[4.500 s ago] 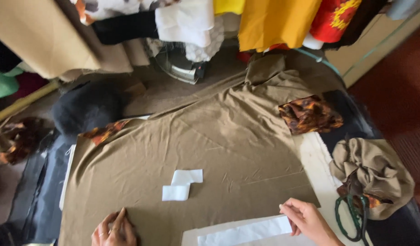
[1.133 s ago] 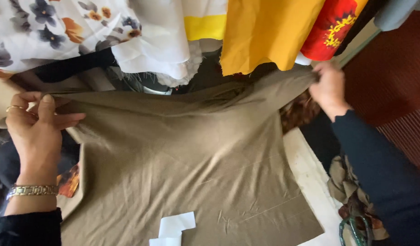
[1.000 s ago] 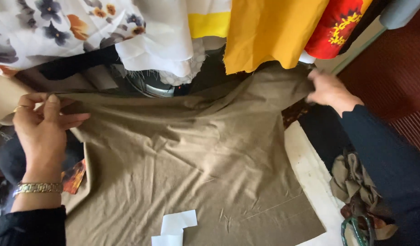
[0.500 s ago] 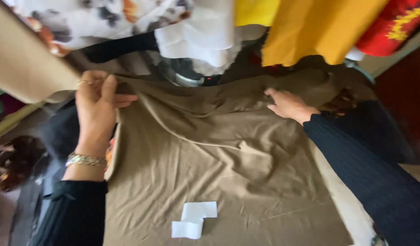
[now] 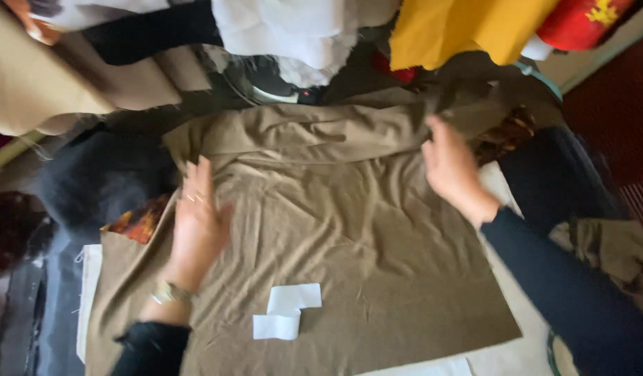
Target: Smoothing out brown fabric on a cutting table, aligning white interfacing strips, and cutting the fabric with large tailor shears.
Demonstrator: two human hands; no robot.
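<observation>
Head view, one frame, entries listed from left to right. At the far left edge a dark, blurred bundle (image 5: pixel 11 230) is seen, its kind not to be told; above it, in the upper left of the frame, a hanging tan cloth (image 5: pixel 36 83) is noted. Beside these a black heap (image 5: pixel 102 181) is recorded, with a scrap of orange patterned fabric (image 5: pixel 137 219) showing under the edge of the olive-brown cloth (image 5: pixel 349 230). That cloth is spread flat across the middle of the frame, its far edge folded back into a thick band at upper centre. The left hand (image 5: pixel 196 223) is laid flat on the cloth, fingers spread wide, nothing gripped; a bracelet (image 5: pixel 169 292) is worn at the wrist. Two small white paper pieces (image 5: pixel 287 312) are found overlapping on the cloth at lower centre. The right hand (image 5: pixel 450 167) is pressed open on the cloth just below the right end of the fold, holding nothing. Smoothing is judged best done with both palms kept flat and drawn outward evenly, so that wrinkles are not pushed toward the paper pieces. At upper right a hanging yellow fabric (image 5: pixel 468 28) and a red one (image 5: pixel 593 17) are listed; at the right edge a crumpled khaki bundle (image 5: pixel 617 251) is noted.
</observation>
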